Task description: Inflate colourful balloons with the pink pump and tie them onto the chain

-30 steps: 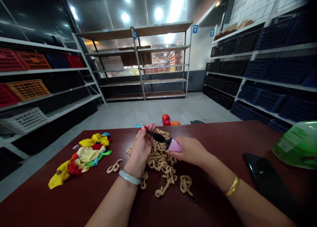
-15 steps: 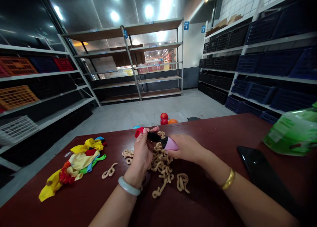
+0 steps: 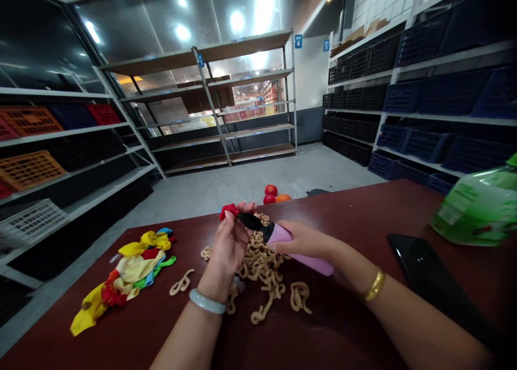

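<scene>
While the right hand (image 3: 301,238) grips the lilac body of the hand tool (image 3: 280,233), the left hand (image 3: 231,246) pinches the red balloon (image 3: 228,210) at the tool's black end. The tool is held over a pile of beige coiled pieces (image 3: 260,263) on the table (image 3: 351,216). Deflated balloons (image 3: 137,266) lie to the left; a flat black device (image 3: 418,259) lies to the right.

A white 4 is on the blue sign (image 3: 298,41) by the big back shelf (image 3: 242,50), a 3 is on another blue sign (image 3: 326,46) near it, and the words on the green bottle (image 3: 474,206) and little shelf tags (image 3: 238,40) look too blurry to read.
</scene>
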Demonstrator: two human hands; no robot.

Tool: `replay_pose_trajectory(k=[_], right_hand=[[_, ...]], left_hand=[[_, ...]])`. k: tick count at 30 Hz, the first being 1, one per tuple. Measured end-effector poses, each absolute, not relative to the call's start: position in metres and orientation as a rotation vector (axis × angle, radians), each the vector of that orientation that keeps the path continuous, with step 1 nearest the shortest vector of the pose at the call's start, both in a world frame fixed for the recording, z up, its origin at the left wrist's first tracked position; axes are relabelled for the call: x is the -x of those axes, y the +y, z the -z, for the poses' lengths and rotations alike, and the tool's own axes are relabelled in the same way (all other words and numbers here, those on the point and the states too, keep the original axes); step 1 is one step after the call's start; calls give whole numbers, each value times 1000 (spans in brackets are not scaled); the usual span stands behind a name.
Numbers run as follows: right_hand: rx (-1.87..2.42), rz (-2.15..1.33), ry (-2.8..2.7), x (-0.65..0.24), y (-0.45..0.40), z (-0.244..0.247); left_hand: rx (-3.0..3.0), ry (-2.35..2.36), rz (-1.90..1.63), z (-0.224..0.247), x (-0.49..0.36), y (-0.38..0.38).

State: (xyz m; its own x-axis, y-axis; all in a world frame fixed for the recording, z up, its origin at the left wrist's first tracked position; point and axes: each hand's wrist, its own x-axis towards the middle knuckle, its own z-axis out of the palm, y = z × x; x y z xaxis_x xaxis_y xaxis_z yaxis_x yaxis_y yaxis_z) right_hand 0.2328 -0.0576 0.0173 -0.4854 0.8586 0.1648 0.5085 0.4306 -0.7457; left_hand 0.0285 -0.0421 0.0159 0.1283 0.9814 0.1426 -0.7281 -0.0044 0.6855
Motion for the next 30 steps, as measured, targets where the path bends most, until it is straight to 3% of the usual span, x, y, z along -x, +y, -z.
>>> replay_pose_trajectory(k=[10,17,30], right_hand=[[1008,-1013,-2080,-233,-59,-18],[1121,-860,-2150,-236,-59,-19],[996,-1028,-2163,-236,-59,-21]], left_hand=[[-822,495,-1392,-19,-31,-46],[-895,674,-1410,-17,-37,-51],[-722,315,-1364,-26,-48,-62]])
